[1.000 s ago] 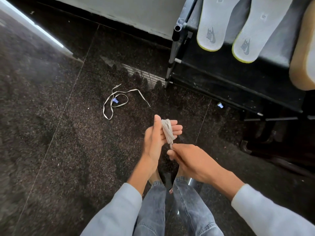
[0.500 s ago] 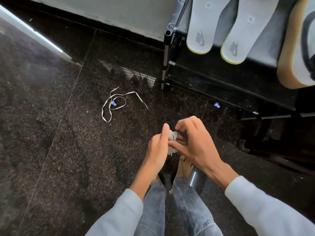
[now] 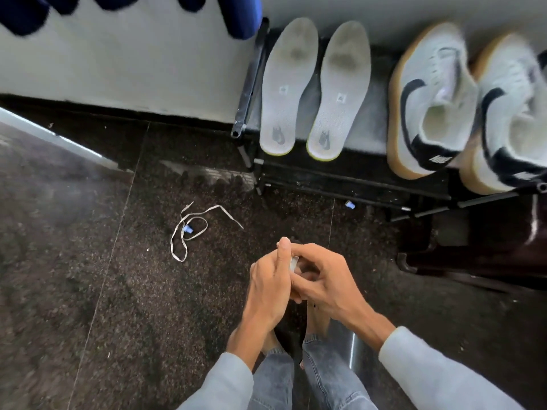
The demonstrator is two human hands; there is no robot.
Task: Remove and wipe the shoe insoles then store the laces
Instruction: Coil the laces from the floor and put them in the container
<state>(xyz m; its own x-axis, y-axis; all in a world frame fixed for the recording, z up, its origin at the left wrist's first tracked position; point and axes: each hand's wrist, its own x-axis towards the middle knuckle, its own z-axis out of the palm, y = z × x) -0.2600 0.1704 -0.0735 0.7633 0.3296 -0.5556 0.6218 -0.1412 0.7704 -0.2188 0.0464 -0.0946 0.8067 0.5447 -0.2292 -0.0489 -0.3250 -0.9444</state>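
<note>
- Right, big change: a second ago the wound lace [image 3: 293, 263] sat in plain loops round your left fingers with the right hand drawing its tail. Now both hands have closed together over it and only a white sliver shows between them.
- Your right hand [image 3: 322, 279] curls over the bundle and grips it. Your left hand [image 3: 272, 285] backs it with the thumb straight up, but its fingers are hidden, so I cannot tell whether they wrap the lace.
- That looks like the coil being tucked or finished, so one lace is close to ready for storing.
- One more to go: the loose lace [image 3: 192, 229] lies sprawled on the floor [image 3: 88, 291], well apart to your left.
- Both insoles [image 3: 288, 87] are already out, lying flat on the rack [image 3: 251, 84], just beside the shoes [image 3: 429, 108].
- Room: open floor left and ahead. On the right, mind the rack's front rail and the dark furniture edge.
</note>
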